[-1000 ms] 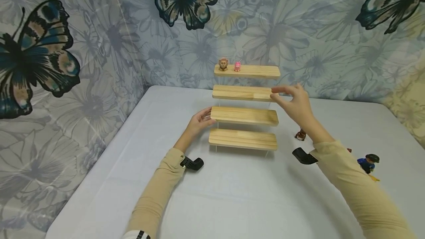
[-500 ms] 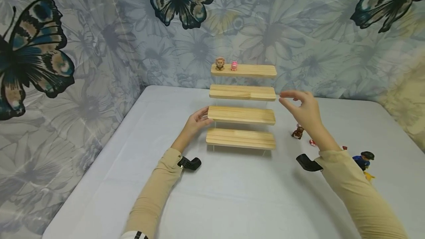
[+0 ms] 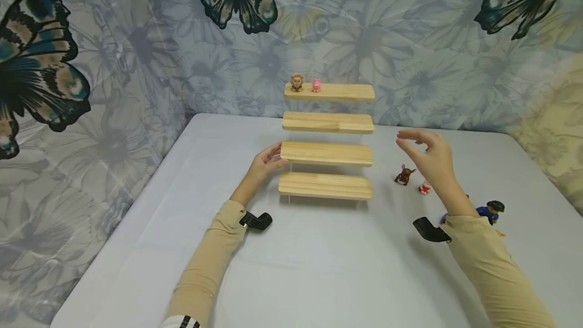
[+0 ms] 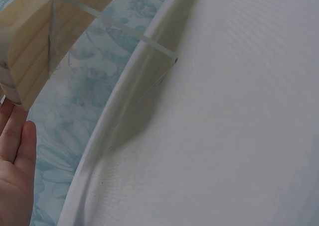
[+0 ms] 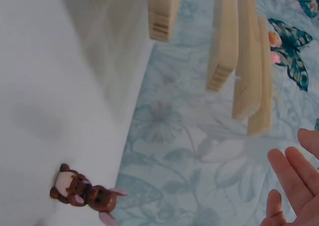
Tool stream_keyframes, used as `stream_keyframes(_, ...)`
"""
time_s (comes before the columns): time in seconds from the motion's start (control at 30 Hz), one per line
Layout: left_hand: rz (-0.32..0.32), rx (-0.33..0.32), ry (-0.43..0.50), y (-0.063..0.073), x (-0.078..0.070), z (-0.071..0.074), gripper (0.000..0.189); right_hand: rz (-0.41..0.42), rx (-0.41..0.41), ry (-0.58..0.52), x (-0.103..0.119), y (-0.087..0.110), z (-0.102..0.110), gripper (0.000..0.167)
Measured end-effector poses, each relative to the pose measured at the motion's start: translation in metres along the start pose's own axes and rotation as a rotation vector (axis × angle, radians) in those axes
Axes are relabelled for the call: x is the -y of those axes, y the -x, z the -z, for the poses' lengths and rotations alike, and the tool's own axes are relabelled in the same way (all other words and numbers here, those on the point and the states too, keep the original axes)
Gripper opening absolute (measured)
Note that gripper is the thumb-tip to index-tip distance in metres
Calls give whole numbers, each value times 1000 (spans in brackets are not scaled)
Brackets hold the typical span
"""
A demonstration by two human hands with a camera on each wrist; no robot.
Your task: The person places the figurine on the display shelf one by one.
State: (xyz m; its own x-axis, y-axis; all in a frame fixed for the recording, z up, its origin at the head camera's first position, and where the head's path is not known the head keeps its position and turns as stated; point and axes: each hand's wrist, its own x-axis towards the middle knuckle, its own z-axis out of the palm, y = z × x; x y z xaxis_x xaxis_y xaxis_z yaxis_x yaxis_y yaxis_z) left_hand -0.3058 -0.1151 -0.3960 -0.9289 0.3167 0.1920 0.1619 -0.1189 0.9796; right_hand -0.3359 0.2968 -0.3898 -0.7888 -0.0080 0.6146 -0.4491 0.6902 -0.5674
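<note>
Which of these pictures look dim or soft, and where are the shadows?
Head view: brightest, with soft shadows on the white table under the lowest shelf and beside the right sleeve; left wrist view: dim, a darker patch on the table beside the clear support; right wrist view: also dim and slightly soft, the brown figure readable, the pink figure little more than a blob.

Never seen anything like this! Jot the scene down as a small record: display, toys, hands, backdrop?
Display: four-tier wooden stand on a white-covered table
Top tier: lion figurine beside pink figurine
Table toys include: kangaroo figurine, red-and-white figurine, black-capped toy figure
Left hand: touches the left end of the second-lowest tier
Right hand: raised right of the stand, nothing visible held
Backdrop: butterfly-and-flower print
</note>
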Motion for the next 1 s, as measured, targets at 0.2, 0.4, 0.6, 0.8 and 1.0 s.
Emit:
stream_keyframes(0.2,-1,5,17,0,0,2,56,-66,29,-40,24,12,20,27)
stream_keyframes(0.4,-4,5,19,0,-1,2,54,-119,30,-105,73,28,43,23)
stream_keyframes(0.6,-18,12,26,-2,1,2,55,-152,34,-9,4,37,44,28)
stream_keyframes(0.8,-18,9,22,-3,0,2,55,-180,11,118,-70,49,43,27)
stream_keyframes(1.0,-2,8,1,0,-1,1,55,-229,41,163,-74,65,50,28)
